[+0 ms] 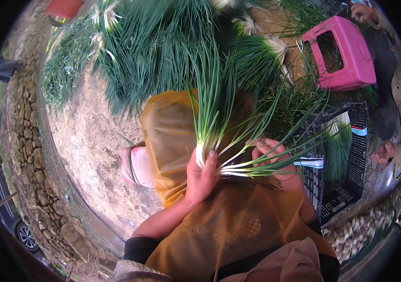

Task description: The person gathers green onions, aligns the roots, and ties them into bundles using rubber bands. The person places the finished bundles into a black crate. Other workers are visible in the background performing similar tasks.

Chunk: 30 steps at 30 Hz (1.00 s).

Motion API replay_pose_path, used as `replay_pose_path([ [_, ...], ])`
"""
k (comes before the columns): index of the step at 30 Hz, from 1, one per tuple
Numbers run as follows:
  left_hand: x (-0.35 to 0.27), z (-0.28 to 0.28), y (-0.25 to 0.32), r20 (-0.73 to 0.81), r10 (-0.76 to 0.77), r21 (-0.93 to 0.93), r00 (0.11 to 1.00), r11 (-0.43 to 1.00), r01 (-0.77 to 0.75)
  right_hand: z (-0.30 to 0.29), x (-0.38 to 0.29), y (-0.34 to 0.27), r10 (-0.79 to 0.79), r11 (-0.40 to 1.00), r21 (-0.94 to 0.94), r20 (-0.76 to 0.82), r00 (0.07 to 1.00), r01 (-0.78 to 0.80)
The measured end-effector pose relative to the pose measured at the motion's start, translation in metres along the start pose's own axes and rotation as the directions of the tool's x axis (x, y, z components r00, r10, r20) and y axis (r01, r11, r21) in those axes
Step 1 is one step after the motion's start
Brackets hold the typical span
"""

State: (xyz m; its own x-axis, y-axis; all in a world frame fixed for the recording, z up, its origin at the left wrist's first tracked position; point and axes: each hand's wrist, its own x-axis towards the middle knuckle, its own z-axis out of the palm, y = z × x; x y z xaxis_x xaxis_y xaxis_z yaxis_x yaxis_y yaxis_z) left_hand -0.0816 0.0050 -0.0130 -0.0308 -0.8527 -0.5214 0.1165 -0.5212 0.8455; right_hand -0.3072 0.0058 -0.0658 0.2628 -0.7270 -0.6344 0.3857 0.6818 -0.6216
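Observation:
My left hand (202, 174) grips a bunch of spring onions (209, 116) by the white lower ends, its thumb laid across them. Most of the stalks point away from me, over the orange translucent apron (172, 120) on my lap. Several thinner spring onions (237, 169) fan out to the right from the same hand. Behind these fanned stalks is my right hand (272, 155), its fingers curled, thumb and forefinger close together near a stalk. The leaves partly cover it, so whether it pinches one is unclear.
Heaped spring onions (151, 60) lie ahead on the ground. To the right are a pink plastic stool (359, 53) and a black crate (361, 169) holding a bundle of spring onions (339, 148). Another person's hand (384, 152) shows at the far right. A stone border (33, 141) runs along the left.

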Motion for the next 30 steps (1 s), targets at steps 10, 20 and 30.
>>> replay_pose_path([
  [10,-0.008,0.0,0.004,0.016,-0.015,0.006,1.0,1.0,0.015,0.034,0.042,0.014,-0.238,0.926,0.351,0.249,0.939,0.141],
  [20,-0.008,-0.003,-0.001,0.034,0.035,0.017,0.999,0.999,-0.035,0.034,0.041,0.008,-0.354,0.9,0.285,0.04,0.935,0.329],
  [30,-0.007,-0.009,-0.008,-0.003,-0.004,0.052,1.0,0.999,0.004,0.046,0.042,-0.008,-0.422,0.875,0.13,-0.272,0.865,0.467],
])
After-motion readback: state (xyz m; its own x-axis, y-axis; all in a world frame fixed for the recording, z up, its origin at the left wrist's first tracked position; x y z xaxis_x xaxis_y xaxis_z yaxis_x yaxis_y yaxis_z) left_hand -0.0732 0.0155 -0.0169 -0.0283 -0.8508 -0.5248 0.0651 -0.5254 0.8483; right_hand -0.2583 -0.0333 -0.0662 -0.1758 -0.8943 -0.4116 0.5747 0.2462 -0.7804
